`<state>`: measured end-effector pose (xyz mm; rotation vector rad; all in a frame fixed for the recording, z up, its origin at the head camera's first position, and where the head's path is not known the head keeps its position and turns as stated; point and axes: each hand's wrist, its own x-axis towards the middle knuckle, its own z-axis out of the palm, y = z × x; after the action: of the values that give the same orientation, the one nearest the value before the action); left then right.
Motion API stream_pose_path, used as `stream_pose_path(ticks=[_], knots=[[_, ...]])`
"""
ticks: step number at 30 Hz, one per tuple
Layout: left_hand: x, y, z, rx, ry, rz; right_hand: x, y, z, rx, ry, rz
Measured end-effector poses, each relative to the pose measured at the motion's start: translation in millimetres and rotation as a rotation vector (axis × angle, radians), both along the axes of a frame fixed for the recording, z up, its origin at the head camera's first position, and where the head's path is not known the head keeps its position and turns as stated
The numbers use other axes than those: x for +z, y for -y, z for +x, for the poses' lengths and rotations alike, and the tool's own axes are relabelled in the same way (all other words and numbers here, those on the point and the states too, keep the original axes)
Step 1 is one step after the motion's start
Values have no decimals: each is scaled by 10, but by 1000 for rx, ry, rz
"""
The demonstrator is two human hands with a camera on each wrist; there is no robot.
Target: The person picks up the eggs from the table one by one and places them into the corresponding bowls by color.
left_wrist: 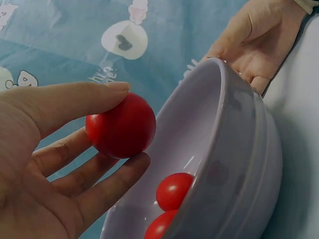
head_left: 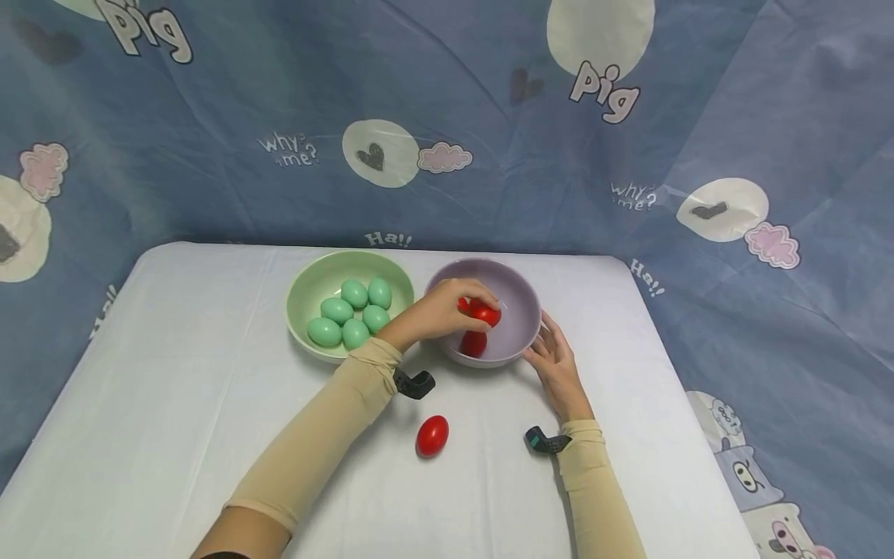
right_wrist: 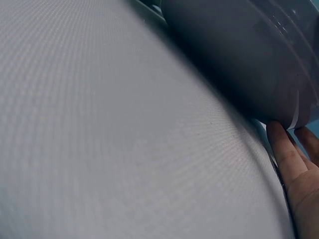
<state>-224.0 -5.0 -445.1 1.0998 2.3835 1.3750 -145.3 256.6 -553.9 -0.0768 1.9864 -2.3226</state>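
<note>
Over the lavender bowl (head_left: 518, 299), my left hand (head_left: 445, 309) pinches a red egg (left_wrist: 122, 125) between thumb and fingers. Inside that bowl lie other red eggs (left_wrist: 174, 191), partly hidden by the hand in the head view. My right hand (head_left: 556, 369) touches the bowl's right outer side, its fingers extended along the wall; in the right wrist view, fingertips (right_wrist: 275, 130) meet the bowl's lower side. A single red egg (head_left: 431, 436) lies on the white table, nearer than the bowl and between the two forearms.
Left of the lavender bowl stands a light green bowl (head_left: 296, 314) with several green eggs (head_left: 337, 310) in it. My left forearm passes close to its near right rim. A blue printed cloth (head_left: 489, 202) hangs behind the white-covered table (head_left: 174, 404).
</note>
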Motion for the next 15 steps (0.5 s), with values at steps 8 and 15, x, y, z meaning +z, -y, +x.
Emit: stream_pose_path(ticks=[8, 15], knots=[[4, -209, -110, -42, 12, -81, 8, 9, 19, -2, -1, -8], [-5, -358, -217, -49, 34, -134, -7, -1, -2, -9, 9, -22]])
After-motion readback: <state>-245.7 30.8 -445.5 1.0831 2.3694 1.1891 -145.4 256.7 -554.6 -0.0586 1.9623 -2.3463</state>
